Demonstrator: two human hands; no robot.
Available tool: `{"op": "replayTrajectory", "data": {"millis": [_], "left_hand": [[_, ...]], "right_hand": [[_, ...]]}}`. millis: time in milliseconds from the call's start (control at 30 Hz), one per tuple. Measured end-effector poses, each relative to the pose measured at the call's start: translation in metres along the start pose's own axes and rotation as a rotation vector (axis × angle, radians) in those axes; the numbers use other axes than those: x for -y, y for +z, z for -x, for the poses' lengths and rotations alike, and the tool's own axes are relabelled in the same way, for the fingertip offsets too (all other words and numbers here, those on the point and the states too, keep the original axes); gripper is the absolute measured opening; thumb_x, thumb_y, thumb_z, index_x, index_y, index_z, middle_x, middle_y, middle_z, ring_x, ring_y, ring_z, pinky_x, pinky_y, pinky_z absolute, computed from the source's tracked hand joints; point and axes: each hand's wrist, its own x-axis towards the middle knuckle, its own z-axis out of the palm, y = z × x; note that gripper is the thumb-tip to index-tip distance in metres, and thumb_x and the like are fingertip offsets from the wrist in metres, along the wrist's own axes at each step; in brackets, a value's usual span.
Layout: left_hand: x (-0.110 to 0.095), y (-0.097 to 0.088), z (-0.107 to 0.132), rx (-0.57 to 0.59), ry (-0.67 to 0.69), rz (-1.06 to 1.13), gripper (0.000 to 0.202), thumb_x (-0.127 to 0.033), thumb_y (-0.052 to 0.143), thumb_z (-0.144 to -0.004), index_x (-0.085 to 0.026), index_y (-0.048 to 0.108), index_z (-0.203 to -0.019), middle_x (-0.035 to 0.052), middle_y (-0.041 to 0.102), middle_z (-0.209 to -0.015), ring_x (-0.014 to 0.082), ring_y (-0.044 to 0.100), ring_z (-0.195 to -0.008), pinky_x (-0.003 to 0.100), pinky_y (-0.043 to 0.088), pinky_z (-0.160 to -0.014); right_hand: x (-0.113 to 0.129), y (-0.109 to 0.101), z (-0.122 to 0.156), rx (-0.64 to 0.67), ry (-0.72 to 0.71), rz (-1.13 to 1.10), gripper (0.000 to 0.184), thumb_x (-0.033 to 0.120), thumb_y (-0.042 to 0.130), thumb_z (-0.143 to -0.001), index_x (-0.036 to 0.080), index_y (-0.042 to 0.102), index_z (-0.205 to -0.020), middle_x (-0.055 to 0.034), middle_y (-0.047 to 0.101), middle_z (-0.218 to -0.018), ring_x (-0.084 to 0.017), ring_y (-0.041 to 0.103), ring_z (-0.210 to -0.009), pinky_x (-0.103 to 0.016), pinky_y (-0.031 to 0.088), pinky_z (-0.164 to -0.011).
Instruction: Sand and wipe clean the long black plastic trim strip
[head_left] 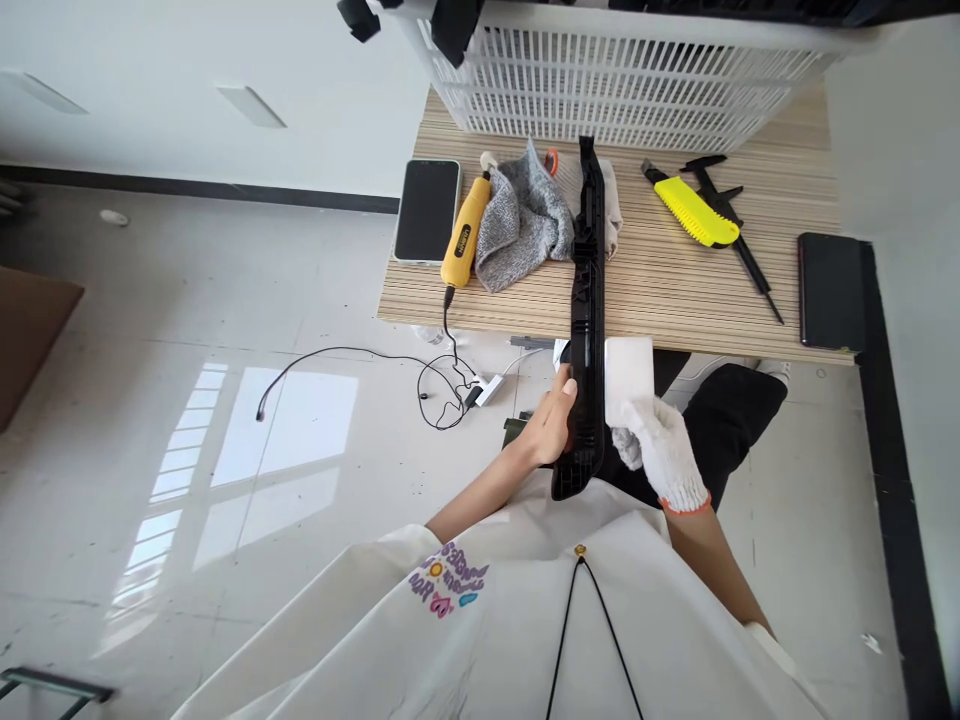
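Note:
A long black plastic part [589, 300] stretches from my lap out over the table's front edge. My bare left hand [553, 420] is closed around its near half, thumb on top and the other fingers mostly hidden beneath. On my right hand [660, 440] is a white knit glove with an orange cuff. Its fingers pinch a white rectangular block [629, 370], which looks like a sponge, beside the right side of the black part; whether they touch is unclear. Under the far half of the part lie a grey cloth [525, 220] and a light cloth [612, 210].
On the wooden table [690, 310] are a phone [427, 212], a yellow corded tool [466, 232], a yellow utility knife [694, 210], black calipers [739, 235] and a dark phone [831, 290]. A white plastic basket [615, 90] stands behind. Cables [352, 349] trail across the floor.

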Motion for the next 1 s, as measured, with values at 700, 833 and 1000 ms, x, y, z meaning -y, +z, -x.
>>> {"op": "replayTrajectory", "data": {"millis": [700, 833, 1000], "left_hand": [[-0.005, -0.012, -0.017, -0.129, 0.235, -0.064, 0.069, -0.066, 0.021, -0.098, -0.016, 0.061, -0.124, 0.0101, 0.07, -0.119, 0.0251, 0.056, -0.127, 0.037, 0.039, -0.113], [-0.009, -0.015, -0.016, -0.145, 0.19, -0.032, 0.075, -0.072, 0.024, -0.094, -0.014, 0.064, -0.12, 0.011, 0.074, -0.105, 0.0279, 0.061, -0.119, 0.04, 0.045, -0.107], [-0.014, -0.024, -0.022, -0.127, 0.155, 0.0, 0.075, -0.077, 0.029, -0.09, -0.016, 0.066, -0.113, 0.01, 0.074, -0.094, 0.0296, 0.064, -0.11, 0.043, 0.048, -0.1]], "right_hand": [[-0.004, 0.038, -0.015, 0.046, -0.145, 0.04, 0.053, 0.059, 0.068, -0.076, 0.02, 0.039, -0.054, 0.0057, 0.037, -0.045, -0.005, 0.03, -0.039, -0.019, 0.02, -0.036], [0.003, 0.052, -0.019, 0.021, -0.067, -0.055, 0.052, 0.059, 0.074, -0.069, 0.022, 0.039, -0.058, 0.0074, 0.037, -0.044, -0.005, 0.031, -0.036, -0.018, 0.021, -0.033], [0.012, 0.061, -0.02, 0.058, -0.014, -0.12, 0.049, 0.057, 0.077, -0.063, 0.022, 0.043, -0.063, 0.0078, 0.042, -0.046, -0.005, 0.037, -0.036, -0.016, 0.026, -0.031]]}}
